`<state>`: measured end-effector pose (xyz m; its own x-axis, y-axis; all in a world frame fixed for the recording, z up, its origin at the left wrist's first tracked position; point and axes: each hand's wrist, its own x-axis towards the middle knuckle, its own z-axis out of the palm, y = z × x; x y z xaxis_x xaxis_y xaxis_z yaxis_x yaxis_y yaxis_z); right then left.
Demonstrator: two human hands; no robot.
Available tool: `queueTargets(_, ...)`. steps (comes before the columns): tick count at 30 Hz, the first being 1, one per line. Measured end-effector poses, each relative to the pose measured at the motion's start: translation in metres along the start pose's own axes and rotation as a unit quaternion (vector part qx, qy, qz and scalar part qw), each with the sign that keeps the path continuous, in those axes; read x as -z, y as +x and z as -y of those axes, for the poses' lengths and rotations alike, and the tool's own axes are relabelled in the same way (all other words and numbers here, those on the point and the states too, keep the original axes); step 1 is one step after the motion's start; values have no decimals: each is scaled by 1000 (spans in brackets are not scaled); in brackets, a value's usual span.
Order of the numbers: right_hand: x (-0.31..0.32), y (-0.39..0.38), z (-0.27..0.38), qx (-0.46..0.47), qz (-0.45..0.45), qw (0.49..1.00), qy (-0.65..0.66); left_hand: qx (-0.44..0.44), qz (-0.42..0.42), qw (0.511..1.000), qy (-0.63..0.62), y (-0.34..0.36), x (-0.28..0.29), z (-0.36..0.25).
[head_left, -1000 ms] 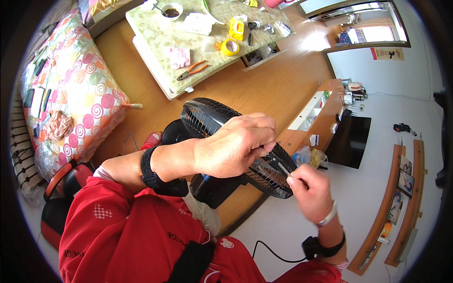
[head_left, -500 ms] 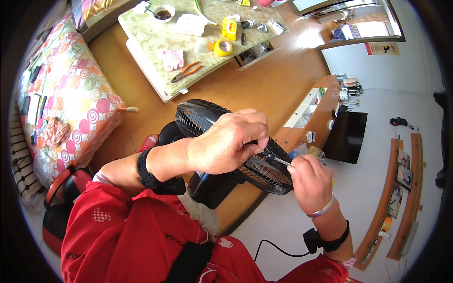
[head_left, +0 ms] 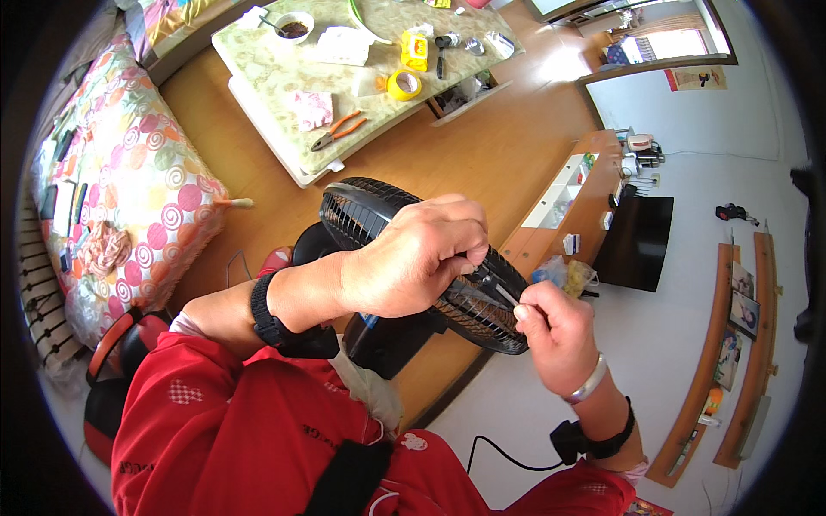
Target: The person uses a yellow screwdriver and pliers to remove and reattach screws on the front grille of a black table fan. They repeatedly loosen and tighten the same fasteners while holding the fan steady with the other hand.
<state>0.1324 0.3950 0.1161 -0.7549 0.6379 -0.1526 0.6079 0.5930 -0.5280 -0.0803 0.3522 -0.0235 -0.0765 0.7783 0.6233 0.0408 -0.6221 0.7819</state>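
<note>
A black fan (head_left: 483, 322) with a wire grille is tilted in front of my lap. My left hand (head_left: 417, 258) lies across it, thumb and fingers pinched together at the fan's rim; whatever small part sits between the fingertips is hidden. From the right, my right hand (head_left: 557, 331) is closed around a thin silver rod (head_left: 505, 295), perhaps a screwdriver shaft, whose far end points at the black rim near my left fingertips. Its handle end is covered by my fingers. Below the grille, the fan's dark body (head_left: 387, 344) shows partly behind my left forearm.
Beyond the fan stands a marble-patterned table (head_left: 258, 82) bearing orange-handled pliers (head_left: 337, 131), yellow tape (head_left: 403, 85) and a bowl (head_left: 295, 27). A dotted bed cover (head_left: 159, 185) is at left. On the right are a wooden cabinet (head_left: 521, 245) and a television (head_left: 637, 245).
My right hand has shifted slightly left with the rod, and its thumb lies differently along it. My left hand stays at the fan's rim.
</note>
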Motion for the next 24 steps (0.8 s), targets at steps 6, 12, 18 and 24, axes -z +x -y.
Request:
queueTargets(6, 27, 18, 4, -310, 171, 892, 280, 9, 23, 1000, 19, -3, 6, 1)
queueTargets(12, 9, 4, 10, -72, 49, 996, -18, 4, 18, 1000, 11, -3, 7, 1)
queueTargets(18, 2, -5, 15, -17, -10, 995, -93, 9, 11, 1000, 8, -4, 5, -1)
queueTargets(24, -8, -11, 13, -9, -55, 992, -110, 4, 11, 1000, 14, -4, 4, -2)
